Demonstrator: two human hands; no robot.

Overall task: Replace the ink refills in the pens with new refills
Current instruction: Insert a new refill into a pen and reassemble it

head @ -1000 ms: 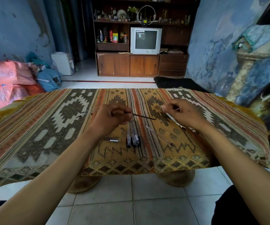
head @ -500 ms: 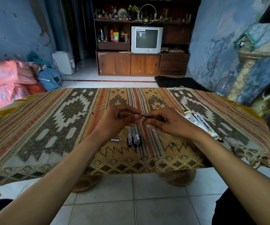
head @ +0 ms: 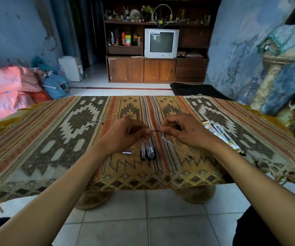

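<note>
1. Head view, hands: both hands meet above the middle of the patterned cloth (head: 58, 135) that covers the low table. The left hand (head: 125, 137) has its fingers curled and pinches one end of a thin dark refill (head: 155, 130); the right hand (head: 184, 132) pinches the other end with thumb and forefinger. Only a short stretch of the refill shows between the two sets of fingertips, the rest being hidden inside the hands.

2. Head view, task things on the cloth: just below the hands lie two pens (head: 148, 150) side by side, dark ends toward the person, their far ends covered by the left hand. A small pen part (head: 127, 152) lies just left of them. A clear thin tube (head: 176, 147) lies slanted to the right of the pens, its upper end under the right hand. Refill packets (head: 222, 136) lie near the right edge of the cloth, well apart from the pens.

3. Head view, surroundings: both forearms reach in from the bottom corners and cover much of the tiled floor (head: 143, 224). Beyond the table stands a wooden cabinet (head: 143, 70) with a television (head: 161, 43) on it. Pink bags (head: 6, 89) are piled against the blue wall at left.
</note>
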